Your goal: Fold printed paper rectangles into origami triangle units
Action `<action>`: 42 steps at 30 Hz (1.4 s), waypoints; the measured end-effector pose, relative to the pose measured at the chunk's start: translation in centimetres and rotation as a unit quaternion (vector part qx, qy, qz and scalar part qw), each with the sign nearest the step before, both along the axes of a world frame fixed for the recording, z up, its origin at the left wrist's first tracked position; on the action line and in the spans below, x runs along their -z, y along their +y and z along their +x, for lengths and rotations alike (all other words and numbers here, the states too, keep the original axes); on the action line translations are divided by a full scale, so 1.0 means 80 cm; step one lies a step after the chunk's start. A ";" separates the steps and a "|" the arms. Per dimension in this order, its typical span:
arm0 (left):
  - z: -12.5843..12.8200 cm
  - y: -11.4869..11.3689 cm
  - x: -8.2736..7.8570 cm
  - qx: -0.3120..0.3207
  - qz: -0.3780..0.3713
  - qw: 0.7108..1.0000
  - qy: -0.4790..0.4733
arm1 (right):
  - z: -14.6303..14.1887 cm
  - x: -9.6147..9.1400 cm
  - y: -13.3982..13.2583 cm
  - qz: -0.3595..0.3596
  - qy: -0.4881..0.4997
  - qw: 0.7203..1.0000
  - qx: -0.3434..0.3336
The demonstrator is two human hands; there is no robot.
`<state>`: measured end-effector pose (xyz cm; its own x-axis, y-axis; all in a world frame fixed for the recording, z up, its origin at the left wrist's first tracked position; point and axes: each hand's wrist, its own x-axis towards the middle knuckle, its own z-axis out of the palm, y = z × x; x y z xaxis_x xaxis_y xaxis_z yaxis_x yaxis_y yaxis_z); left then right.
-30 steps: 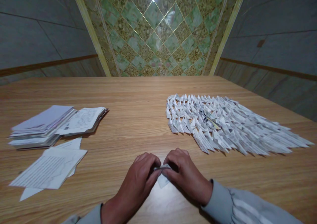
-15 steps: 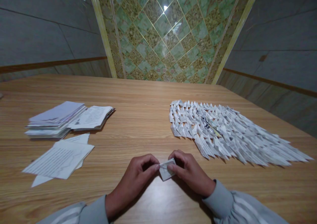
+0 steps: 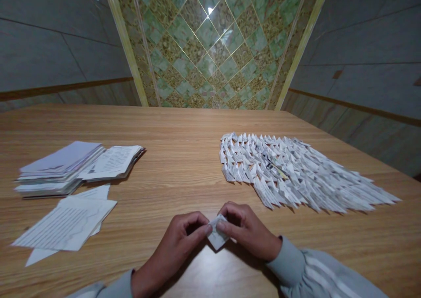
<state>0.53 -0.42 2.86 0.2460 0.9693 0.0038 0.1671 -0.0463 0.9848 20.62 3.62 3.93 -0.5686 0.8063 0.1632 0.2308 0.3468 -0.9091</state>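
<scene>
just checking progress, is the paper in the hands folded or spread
Folded: the paper, held by left hand and right hand, is a compact diamond, much smaller than the loose sheets.

Your left hand [image 3: 184, 234] and right hand [image 3: 247, 230] are over the near part of the table [image 3: 177, 166], with a small folded paper [image 3: 218, 242] between them. Ahead of your right hand, the rows of folded papers [image 3: 289, 170] spread out to the right. On your far left lies a paper stack [image 3: 62, 157], with a lower pile [image 3: 110, 163] just to its right. Nearer you, before both, loose sheets [image 3: 67, 223] overlap. Behind the table stands the tiled wall [image 3: 197, 65].
</scene>
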 end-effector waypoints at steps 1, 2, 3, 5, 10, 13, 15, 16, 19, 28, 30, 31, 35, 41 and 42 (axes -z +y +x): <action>0.000 0.000 0.001 -0.003 0.001 1.000 -0.003 | 0.000 0.000 -0.001 -0.006 0.008 1.000 0.005; -0.001 0.000 0.002 -0.002 0.002 1.000 -0.005 | 0.000 0.000 -0.001 -0.005 0.014 1.000 0.009; -0.001 -0.001 0.003 0.000 0.005 1.000 -0.005 | 0.000 0.000 -0.001 0.003 0.015 1.000 0.011; 0.000 -0.002 0.003 0.005 0.013 1.000 0.002 | 0.000 0.000 -0.002 0.028 0.009 1.000 0.009; 0.002 -0.006 0.001 0.016 0.021 0.999 0.019 | -0.001 -0.001 -0.004 0.009 0.006 1.000 -0.007; 0.000 -0.004 0.002 -0.016 0.002 1.000 -0.009 | -0.001 0.001 -0.003 -0.059 0.042 0.997 -0.006; -0.003 -0.001 0.004 -0.044 -0.011 0.998 -0.042 | -0.001 0.003 -0.002 -0.081 0.057 0.995 0.010; -0.003 0.001 0.005 -0.055 -0.016 0.997 -0.056 | -0.001 0.004 -0.001 -0.080 0.058 0.995 0.022; -0.005 0.003 0.006 -0.065 -0.028 0.994 -0.081 | 0.001 0.005 0.000 -0.063 0.062 0.995 0.041; -0.005 0.001 0.006 -0.027 -0.042 0.994 -0.101 | 0.000 0.003 0.004 -0.167 0.135 0.976 0.023; -0.005 0.002 0.008 -0.041 -0.043 0.993 -0.101 | -0.001 0.004 0.004 -0.160 0.147 0.975 0.040; -0.005 0.002 0.009 -0.045 -0.044 0.993 -0.099 | -0.002 0.004 0.004 -0.155 0.150 0.976 0.044; -0.006 0.001 0.009 -0.042 -0.040 0.994 -0.094 | -0.001 0.002 0.002 -0.122 0.146 0.980 0.056; -0.004 -0.002 0.003 -0.006 -0.024 0.998 -0.057 | 0.000 0.000 -0.001 -0.138 0.140 0.980 0.035; -0.003 -0.001 0.004 -0.016 -0.036 0.997 -0.071 | -0.001 0.001 -0.002 -0.146 0.149 0.978 0.024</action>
<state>0.28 -0.53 2.57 0.2164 0.9757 -0.0330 0.0253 0.0282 0.9993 20.52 3.46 3.89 -0.4907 0.8681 0.0743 -0.0499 0.0571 -0.9971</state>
